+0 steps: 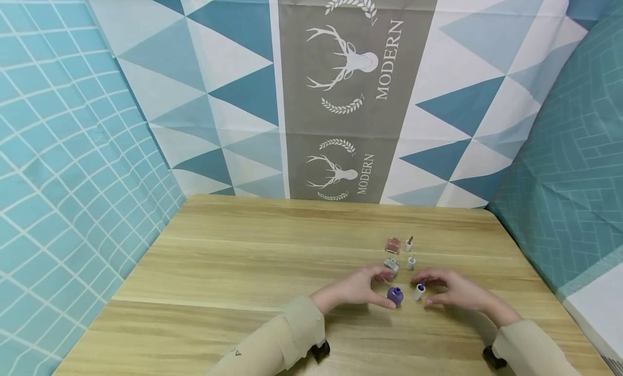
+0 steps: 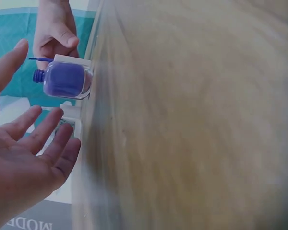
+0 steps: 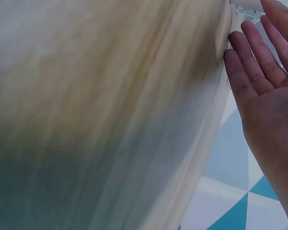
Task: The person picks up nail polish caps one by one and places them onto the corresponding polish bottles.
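A purple nail polish bottle, uncapped, stands on the table beside my left hand, whose thumb and fingers are spread around it. In the left wrist view a gap shows between the bottle and the left hand. Just right of the bottle, a white cap stands with its purple brush pointing up. My right hand is beside that cap, fingers relaxed and apart from the thumb. The right wrist view shows the right hand with fingers extended, holding nothing visible.
Behind the hands are a clear-grey bottle with its white cap, and a reddish bottle with its white cap, brush up. A patterned cloth hangs behind the wooden table.
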`<state>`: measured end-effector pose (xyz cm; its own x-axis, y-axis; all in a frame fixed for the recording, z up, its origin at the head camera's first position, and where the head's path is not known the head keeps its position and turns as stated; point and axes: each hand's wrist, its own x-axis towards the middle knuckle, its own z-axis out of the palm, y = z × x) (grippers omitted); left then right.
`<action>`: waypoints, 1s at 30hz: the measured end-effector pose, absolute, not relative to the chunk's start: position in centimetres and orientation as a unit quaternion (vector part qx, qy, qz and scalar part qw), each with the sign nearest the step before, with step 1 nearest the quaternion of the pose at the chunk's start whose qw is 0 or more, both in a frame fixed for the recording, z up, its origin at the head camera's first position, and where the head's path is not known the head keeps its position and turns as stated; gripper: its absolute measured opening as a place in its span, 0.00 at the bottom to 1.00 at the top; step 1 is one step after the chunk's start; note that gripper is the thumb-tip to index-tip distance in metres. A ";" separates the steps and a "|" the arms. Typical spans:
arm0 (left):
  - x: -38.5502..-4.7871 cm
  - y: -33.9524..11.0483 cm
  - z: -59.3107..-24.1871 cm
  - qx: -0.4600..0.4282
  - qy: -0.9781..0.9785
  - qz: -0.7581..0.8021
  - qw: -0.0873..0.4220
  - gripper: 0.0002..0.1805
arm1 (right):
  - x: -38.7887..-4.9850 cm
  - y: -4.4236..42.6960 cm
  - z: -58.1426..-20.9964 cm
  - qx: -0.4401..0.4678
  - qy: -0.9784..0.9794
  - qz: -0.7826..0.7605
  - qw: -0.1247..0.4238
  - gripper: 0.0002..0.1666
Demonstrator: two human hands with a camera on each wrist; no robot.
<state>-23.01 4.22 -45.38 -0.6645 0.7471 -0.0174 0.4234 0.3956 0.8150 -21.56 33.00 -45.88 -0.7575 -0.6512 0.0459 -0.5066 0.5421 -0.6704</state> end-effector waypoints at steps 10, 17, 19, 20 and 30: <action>-23.6 5.7 -45.7 0.352 0.801 0.430 0.222 0.35 | -22.4 32.6 -45.9 -0.342 0.860 -0.355 0.134 0.19; -24.0 6.4 -46.1 0.362 0.819 0.402 0.193 0.22 | -22.6 32.6 -46.1 -0.332 0.858 -0.363 0.149 0.17; -24.0 6.5 -46.1 0.363 0.821 0.398 0.187 0.19 | -22.7 32.7 -46.1 -0.339 0.852 -0.371 0.148 0.16; -24.0 6.6 -46.0 0.363 0.823 0.397 0.184 0.18 | -22.7 32.7 -46.2 -0.342 0.848 -0.375 0.148 0.16; -23.4 6.4 -45.7 0.351 0.835 0.383 0.180 0.14 | -22.9 32.7 -46.3 -0.361 0.833 -0.387 0.161 0.14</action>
